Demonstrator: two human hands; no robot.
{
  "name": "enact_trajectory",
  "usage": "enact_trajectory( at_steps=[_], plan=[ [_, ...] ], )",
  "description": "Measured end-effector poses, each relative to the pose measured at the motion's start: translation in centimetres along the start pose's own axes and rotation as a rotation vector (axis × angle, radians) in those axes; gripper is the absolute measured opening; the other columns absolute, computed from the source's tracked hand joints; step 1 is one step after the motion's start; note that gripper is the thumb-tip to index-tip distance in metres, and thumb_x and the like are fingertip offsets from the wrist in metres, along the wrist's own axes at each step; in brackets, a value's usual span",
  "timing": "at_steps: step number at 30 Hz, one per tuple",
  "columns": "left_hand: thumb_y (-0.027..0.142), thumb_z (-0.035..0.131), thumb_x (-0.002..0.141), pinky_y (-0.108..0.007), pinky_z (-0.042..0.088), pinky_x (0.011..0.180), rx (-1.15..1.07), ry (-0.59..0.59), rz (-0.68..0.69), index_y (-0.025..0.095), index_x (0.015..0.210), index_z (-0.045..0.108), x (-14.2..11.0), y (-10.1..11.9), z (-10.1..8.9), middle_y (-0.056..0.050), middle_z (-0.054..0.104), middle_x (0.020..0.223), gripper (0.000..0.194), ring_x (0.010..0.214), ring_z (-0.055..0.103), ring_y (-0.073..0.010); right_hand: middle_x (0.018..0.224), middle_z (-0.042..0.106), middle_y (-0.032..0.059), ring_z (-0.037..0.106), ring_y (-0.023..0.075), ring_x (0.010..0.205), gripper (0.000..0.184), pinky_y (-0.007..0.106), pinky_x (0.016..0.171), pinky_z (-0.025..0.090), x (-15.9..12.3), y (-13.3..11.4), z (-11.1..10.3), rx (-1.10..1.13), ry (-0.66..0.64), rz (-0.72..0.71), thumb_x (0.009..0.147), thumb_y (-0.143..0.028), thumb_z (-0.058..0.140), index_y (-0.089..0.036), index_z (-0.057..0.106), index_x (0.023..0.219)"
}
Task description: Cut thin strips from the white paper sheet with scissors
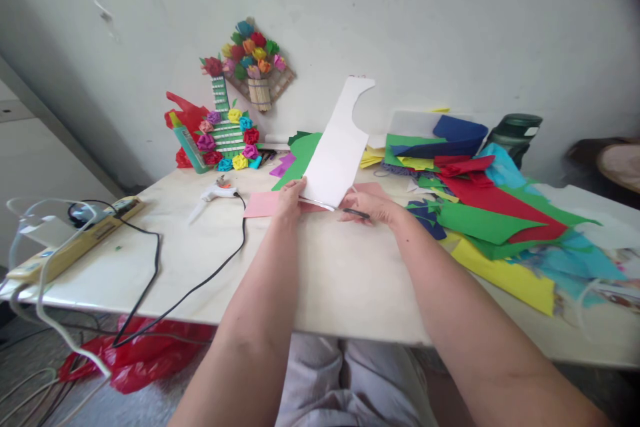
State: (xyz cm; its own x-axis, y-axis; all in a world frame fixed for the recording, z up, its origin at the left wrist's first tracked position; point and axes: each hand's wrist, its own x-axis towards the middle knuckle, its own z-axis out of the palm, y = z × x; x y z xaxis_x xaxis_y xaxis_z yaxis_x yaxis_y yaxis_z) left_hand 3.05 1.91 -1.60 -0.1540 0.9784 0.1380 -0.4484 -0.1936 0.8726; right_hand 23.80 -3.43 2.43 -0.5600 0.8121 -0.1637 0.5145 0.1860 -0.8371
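Evidently, your left hand (290, 199) pinches the notched white card (336, 150) by its lower corner, steadying it above the bench (350, 280), while your right hand (373, 204) grips what look like dark-handled scissors (356, 213) at the near edge; the glue gun (216, 193) lies aside, leaving elbow room.

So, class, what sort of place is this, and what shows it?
Probably a craft workspace: the table holds colored paper pieces, what looks like a glue gun, and a flower-trimmed guitar shape.
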Motion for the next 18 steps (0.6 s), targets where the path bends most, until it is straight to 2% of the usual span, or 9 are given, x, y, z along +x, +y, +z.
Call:
enact_trajectory(
  at_steps=[4,9,14,18],
  plan=[
    [0.032,0.076,0.050,-0.025,0.039,0.054,-0.006,0.011,-0.004,0.015,0.056,0.056,-0.16,0.16,0.12,0.000,0.055,0.054,0.028,0.051,0.048,-0.0112,0.063,0.055,-0.0017,0.033,0.0016,0.037,0.037,0.015,0.032,0.025,-0.36,-0.61,0.01,0.016,0.002,-0.012,0.066,-0.033,0.066,-0.014,0.059,0.097],
    [0.033,0.077,0.049,-0.026,0.039,0.054,-0.005,0.031,-0.009,0.015,0.057,0.056,-0.25,0.30,0.17,-0.001,0.056,0.055,0.030,0.052,0.049,-0.0114,0.054,0.048,-0.0058,0.031,0.0019,0.035,0.040,0.016,0.031,0.023,-0.69,-1.05,-0.07,0.013,-0.019,-0.038,0.065,-0.033,0.066,-0.013,0.058,0.098],
    [0.034,0.077,0.048,-0.025,0.039,0.053,0.013,0.018,-0.002,0.015,0.057,0.055,-0.18,0.32,0.10,0.000,0.056,0.055,0.031,0.051,0.048,-0.0108,0.045,0.041,-0.0085,0.032,0.0028,0.034,0.040,0.016,0.031,0.023,-0.66,-0.86,-0.22,0.009,-0.040,-0.058,0.065,-0.035,0.066,-0.012,0.059,0.097],
    [0.034,0.077,0.049,-0.024,0.039,0.052,0.010,0.027,-0.001,0.015,0.058,0.055,-0.14,0.26,0.13,0.000,0.056,0.054,0.030,0.050,0.048,-0.0104,0.043,0.040,-0.0080,0.035,0.0034,0.034,0.042,0.015,0.031,0.025,-0.44,-0.41,-0.20,0.010,-0.032,-0.033,0.065,-0.038,0.066,-0.012,0.059,0.097]
  ],
)
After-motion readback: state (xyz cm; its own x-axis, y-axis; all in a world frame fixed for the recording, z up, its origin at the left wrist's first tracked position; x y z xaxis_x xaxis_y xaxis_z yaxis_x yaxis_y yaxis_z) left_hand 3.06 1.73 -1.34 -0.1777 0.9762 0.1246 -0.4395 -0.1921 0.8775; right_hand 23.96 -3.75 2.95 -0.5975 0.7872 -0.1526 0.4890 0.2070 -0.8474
